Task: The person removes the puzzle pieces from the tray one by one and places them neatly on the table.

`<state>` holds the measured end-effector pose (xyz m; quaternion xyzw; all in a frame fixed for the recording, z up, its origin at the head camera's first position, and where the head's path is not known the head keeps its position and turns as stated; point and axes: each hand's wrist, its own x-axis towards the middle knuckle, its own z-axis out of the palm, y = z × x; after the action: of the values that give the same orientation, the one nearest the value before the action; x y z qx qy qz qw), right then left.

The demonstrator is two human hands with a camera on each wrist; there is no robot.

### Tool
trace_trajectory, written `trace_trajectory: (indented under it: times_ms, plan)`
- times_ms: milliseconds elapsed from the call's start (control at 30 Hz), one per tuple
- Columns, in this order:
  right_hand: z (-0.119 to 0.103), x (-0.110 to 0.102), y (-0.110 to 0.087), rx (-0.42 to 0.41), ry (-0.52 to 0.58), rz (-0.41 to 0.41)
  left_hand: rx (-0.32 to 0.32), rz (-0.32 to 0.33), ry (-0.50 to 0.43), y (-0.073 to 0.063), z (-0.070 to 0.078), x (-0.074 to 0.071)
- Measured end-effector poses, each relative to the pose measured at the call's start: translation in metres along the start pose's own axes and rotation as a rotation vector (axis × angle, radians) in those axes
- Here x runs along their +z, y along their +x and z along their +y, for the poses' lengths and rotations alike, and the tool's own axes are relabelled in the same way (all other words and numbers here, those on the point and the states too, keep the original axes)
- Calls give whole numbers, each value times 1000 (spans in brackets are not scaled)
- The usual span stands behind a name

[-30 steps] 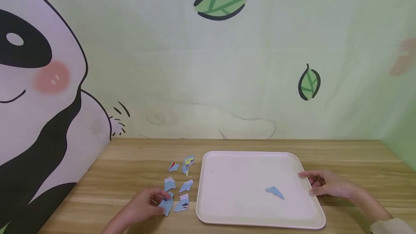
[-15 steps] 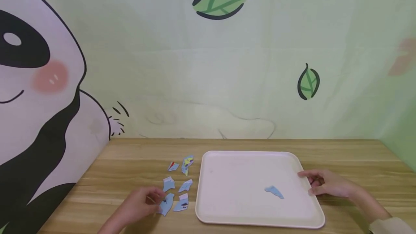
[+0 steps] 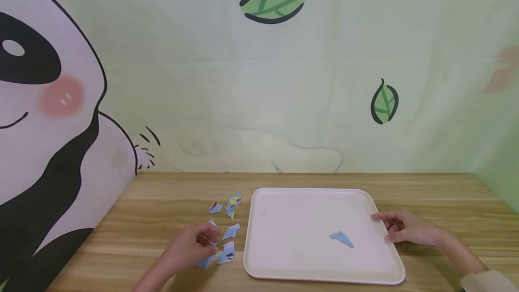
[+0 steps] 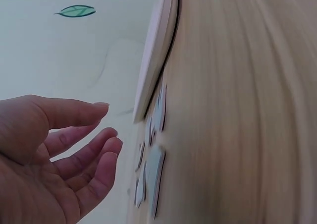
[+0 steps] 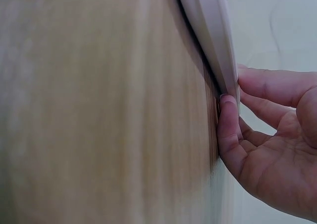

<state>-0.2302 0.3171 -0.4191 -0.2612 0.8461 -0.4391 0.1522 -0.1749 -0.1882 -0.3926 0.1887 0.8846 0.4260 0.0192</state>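
My left hand (image 3: pixel 192 244) hovers above several flat, light-blue puzzle pieces (image 3: pixel 229 252), left of the tray. Its fingers are loosely bent and hold nothing, as the left wrist view shows; this hand (image 4: pixel 59 159) is apart from the pieces (image 4: pixel 156 177). In the head view it partly covers two pieces. My right hand (image 3: pixel 415 230) grips the right rim of a white tray (image 3: pixel 300 269). In the right wrist view, the fingers (image 5: pixel 229 122) pinch that rim. One blue piece (image 3: pixel 342 239) lies on the tray, right of its middle.
Beyond the left hand lie a piece with red on it (image 3: pixel 215 207), a yellow-patterned piece (image 3: pixel 233 205) and a plain blue piece (image 3: pixel 231 231). The wooden table (image 3: pixel 162 193) ends at a pale green wall (image 3: pixel 194 80) with a painted panda (image 3: pixel 65 148) and leaves.
My left hand has come away from the lower-left blue piece and moved right and slightly up. That piece stays on the table. The right hand has held its place on the tray rim.
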Motion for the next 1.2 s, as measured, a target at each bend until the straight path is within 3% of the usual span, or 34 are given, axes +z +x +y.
trace_trajectory:
  times_ms: [333, 567, 800, 1000, 1200]
  plan:
    - [-3, 0, 2, -13, 5, 4, 62, -35, -109, 32, 21, 42]
    - [-4, 1, 4, 12, -3, 5, 73, -55, -186, 60, 45, 74]
    - [-1, 1, 2, -19, -18, 5, 87, -66, -227, 86, 72, 107]
    - [0, 1, 0, -37, -22, 2, 63, -95, -312, 100, 91, 132]
    - [0, 1, 1, -40, -16, 6, 26, -146, -350, 109, 101, 155]
